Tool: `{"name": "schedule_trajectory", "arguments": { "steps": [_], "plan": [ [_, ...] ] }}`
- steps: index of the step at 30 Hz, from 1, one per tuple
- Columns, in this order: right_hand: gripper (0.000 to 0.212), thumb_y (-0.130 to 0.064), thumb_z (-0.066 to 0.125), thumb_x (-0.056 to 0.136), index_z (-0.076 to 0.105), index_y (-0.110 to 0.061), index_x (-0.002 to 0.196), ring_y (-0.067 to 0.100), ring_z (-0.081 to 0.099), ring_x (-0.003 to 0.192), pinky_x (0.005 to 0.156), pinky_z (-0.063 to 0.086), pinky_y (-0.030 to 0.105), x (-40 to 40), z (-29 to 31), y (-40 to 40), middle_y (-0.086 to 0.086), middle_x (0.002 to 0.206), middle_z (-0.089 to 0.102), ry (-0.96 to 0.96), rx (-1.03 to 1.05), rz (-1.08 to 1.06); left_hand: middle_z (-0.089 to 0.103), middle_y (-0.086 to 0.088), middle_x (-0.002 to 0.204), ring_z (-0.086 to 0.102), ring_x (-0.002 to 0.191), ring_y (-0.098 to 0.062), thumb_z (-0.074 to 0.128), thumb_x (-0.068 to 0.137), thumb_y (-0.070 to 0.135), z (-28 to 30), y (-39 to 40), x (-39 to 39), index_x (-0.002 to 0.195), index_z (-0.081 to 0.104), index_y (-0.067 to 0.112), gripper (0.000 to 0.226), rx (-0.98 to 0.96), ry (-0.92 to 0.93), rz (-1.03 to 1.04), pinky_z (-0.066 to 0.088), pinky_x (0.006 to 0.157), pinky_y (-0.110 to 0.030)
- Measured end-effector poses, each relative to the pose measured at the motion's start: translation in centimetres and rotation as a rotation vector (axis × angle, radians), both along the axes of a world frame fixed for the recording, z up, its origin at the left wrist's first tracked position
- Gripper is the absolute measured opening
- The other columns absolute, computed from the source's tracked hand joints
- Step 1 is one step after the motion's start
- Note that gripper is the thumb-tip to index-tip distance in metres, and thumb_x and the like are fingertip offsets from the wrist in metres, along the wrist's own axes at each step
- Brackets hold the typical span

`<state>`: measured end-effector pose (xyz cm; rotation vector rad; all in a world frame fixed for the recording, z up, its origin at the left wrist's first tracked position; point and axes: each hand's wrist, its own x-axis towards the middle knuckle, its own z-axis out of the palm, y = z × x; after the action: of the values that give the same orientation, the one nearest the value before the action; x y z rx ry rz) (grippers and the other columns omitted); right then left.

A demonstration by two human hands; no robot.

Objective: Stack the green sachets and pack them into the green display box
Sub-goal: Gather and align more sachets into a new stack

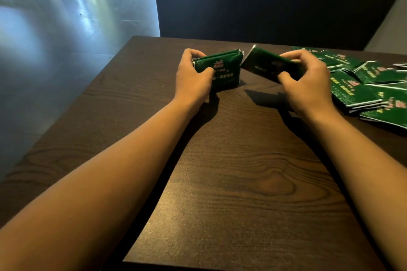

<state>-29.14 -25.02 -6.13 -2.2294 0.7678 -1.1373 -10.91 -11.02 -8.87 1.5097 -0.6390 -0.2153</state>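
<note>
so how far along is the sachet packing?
Early. Done: a small stack of sachets stands on edge on the table, gripped by the left hand. In hand: the right hand holds one more sachet, tilted, just right of the stack. Left: a loose pile still lies at the right edge, and no display box is in view, so nothing is packed yet.

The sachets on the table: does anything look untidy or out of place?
Yes. The loose sachets at the right lie scattered, overlapping at different angles. The left hand holds a small stack upright; the right hand holds one tilted sachet. No display box is visible.
</note>
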Motion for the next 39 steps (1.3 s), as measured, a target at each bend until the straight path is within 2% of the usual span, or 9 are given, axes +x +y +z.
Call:
{"name": "schedule_trajectory", "arguments": {
  "steps": [6,8,13,17,22,26,32,35,39],
  "plan": [
    [0.018,-0.01,0.066,0.089,0.062,-0.016,0.106,0.0,0.065,0.094,0.075,0.058,0.023,-0.4,0.7,1.2,-0.007,0.102,0.065,-0.153,-0.027,0.184,0.06,-0.007,0.114,0.065,0.109,-0.025,0.057,0.092,-0.002,0.3,0.1,-0.2,0.104,0.054,0.017,0.023,-0.02,0.028,-0.058,0.063,0.073,-0.032],
    [0.015,-0.014,0.065,0.086,0.066,-0.016,0.101,0.009,0.065,0.09,0.074,0.058,0.033,-0.1,0.6,1.4,-0.001,0.098,0.066,-0.066,-0.06,0.245,0.06,-0.007,0.112,0.066,0.105,-0.023,0.055,0.093,-0.002,0.5,0.2,-0.4,0.105,0.054,0.015,0.021,-0.019,0.023,-0.109,0.059,0.07,-0.027],
    [0.023,-0.019,0.075,0.085,0.069,-0.018,0.108,0.012,0.059,0.097,0.086,0.054,0.041,0.6,-0.6,0.8,0.0,0.103,0.065,0.111,-0.182,0.222,0.06,-0.006,0.105,0.062,0.095,-0.021,0.046,0.1,0.015,1.4,0.3,-1.1,0.1,0.055,0.015,0.009,-0.02,0.05,-0.293,0.056,0.073,-0.036],
    [0.025,-0.021,0.077,0.086,0.064,-0.018,0.107,0.012,0.06,0.099,0.084,0.055,0.041,0.5,-0.5,0.5,-0.003,0.106,0.064,0.098,-0.177,0.158,0.06,-0.015,0.119,0.066,0.11,-0.036,0.054,0.1,0.041,1.2,0.6,-1.6,0.109,0.053,0.017,0.026,0.016,0.122,-0.438,0.06,0.08,-0.046],
    [0.042,-0.024,0.076,0.087,0.055,-0.02,0.123,0.01,0.049,0.111,0.088,0.052,0.029,0.8,-0.7,0.9,0.004,0.123,0.05,0.079,-0.161,0.11,0.062,-0.005,0.116,0.071,0.103,-0.021,0.073,0.09,0.005,0.8,0.5,-1.8,0.121,0.051,0.012,0.039,0.117,-0.32,-0.4,0.065,0.083,-0.042],
    [0.065,-0.018,0.07,0.091,0.039,-0.034,0.146,0.012,0.042,0.127,0.1,0.045,0.027,0.9,-0.5,1.3,0.002,0.146,0.034,0.129,-0.069,0.246,0.064,-0.004,0.114,0.07,0.101,-0.017,0.072,0.088,0.002,1.0,0.7,-1.9,0.124,0.051,0.01,0.043,0.057,-0.359,-0.356,0.063,0.087,-0.039],
    [0.051,-0.023,0.067,0.092,0.05,-0.026,0.141,0.011,0.041,0.133,0.112,0.036,0.03,1.5,-1.3,1.3,-0.002,0.142,0.038,0.325,-0.135,0.366,0.061,0.0,0.12,0.068,0.108,-0.014,0.075,0.089,0.004,1.1,0.8,-1.6,0.129,0.049,0.017,0.05,0.13,-0.317,-0.41,0.06,0.092,-0.03],
    [0.054,-0.046,0.053,0.094,0.047,-0.028,0.144,0.017,0.039,0.136,0.113,0.036,0.039,1.3,-1.0,0.9,0.0,0.144,0.037,0.264,-0.143,0.256,0.061,-0.001,0.12,0.066,0.109,-0.015,0.075,0.088,0.003,1.0,0.7,-1.5,0.125,0.052,0.018,0.046,0.117,-0.33,-0.351,0.059,0.091,-0.029],
    [0.053,-0.049,0.041,0.099,0.044,-0.027,0.148,0.027,0.032,0.143,0.115,0.03,0.053,0.2,0.1,-0.7,0.007,0.153,0.036,0.257,-0.228,-0.107,0.059,-0.002,0.126,0.063,0.118,-0.021,0.075,0.088,0.003,0.9,0.6,-1.2,0.121,0.05,0.025,0.047,0.116,-0.253,-0.291,0.06,0.097,-0.041]
  ]
}}
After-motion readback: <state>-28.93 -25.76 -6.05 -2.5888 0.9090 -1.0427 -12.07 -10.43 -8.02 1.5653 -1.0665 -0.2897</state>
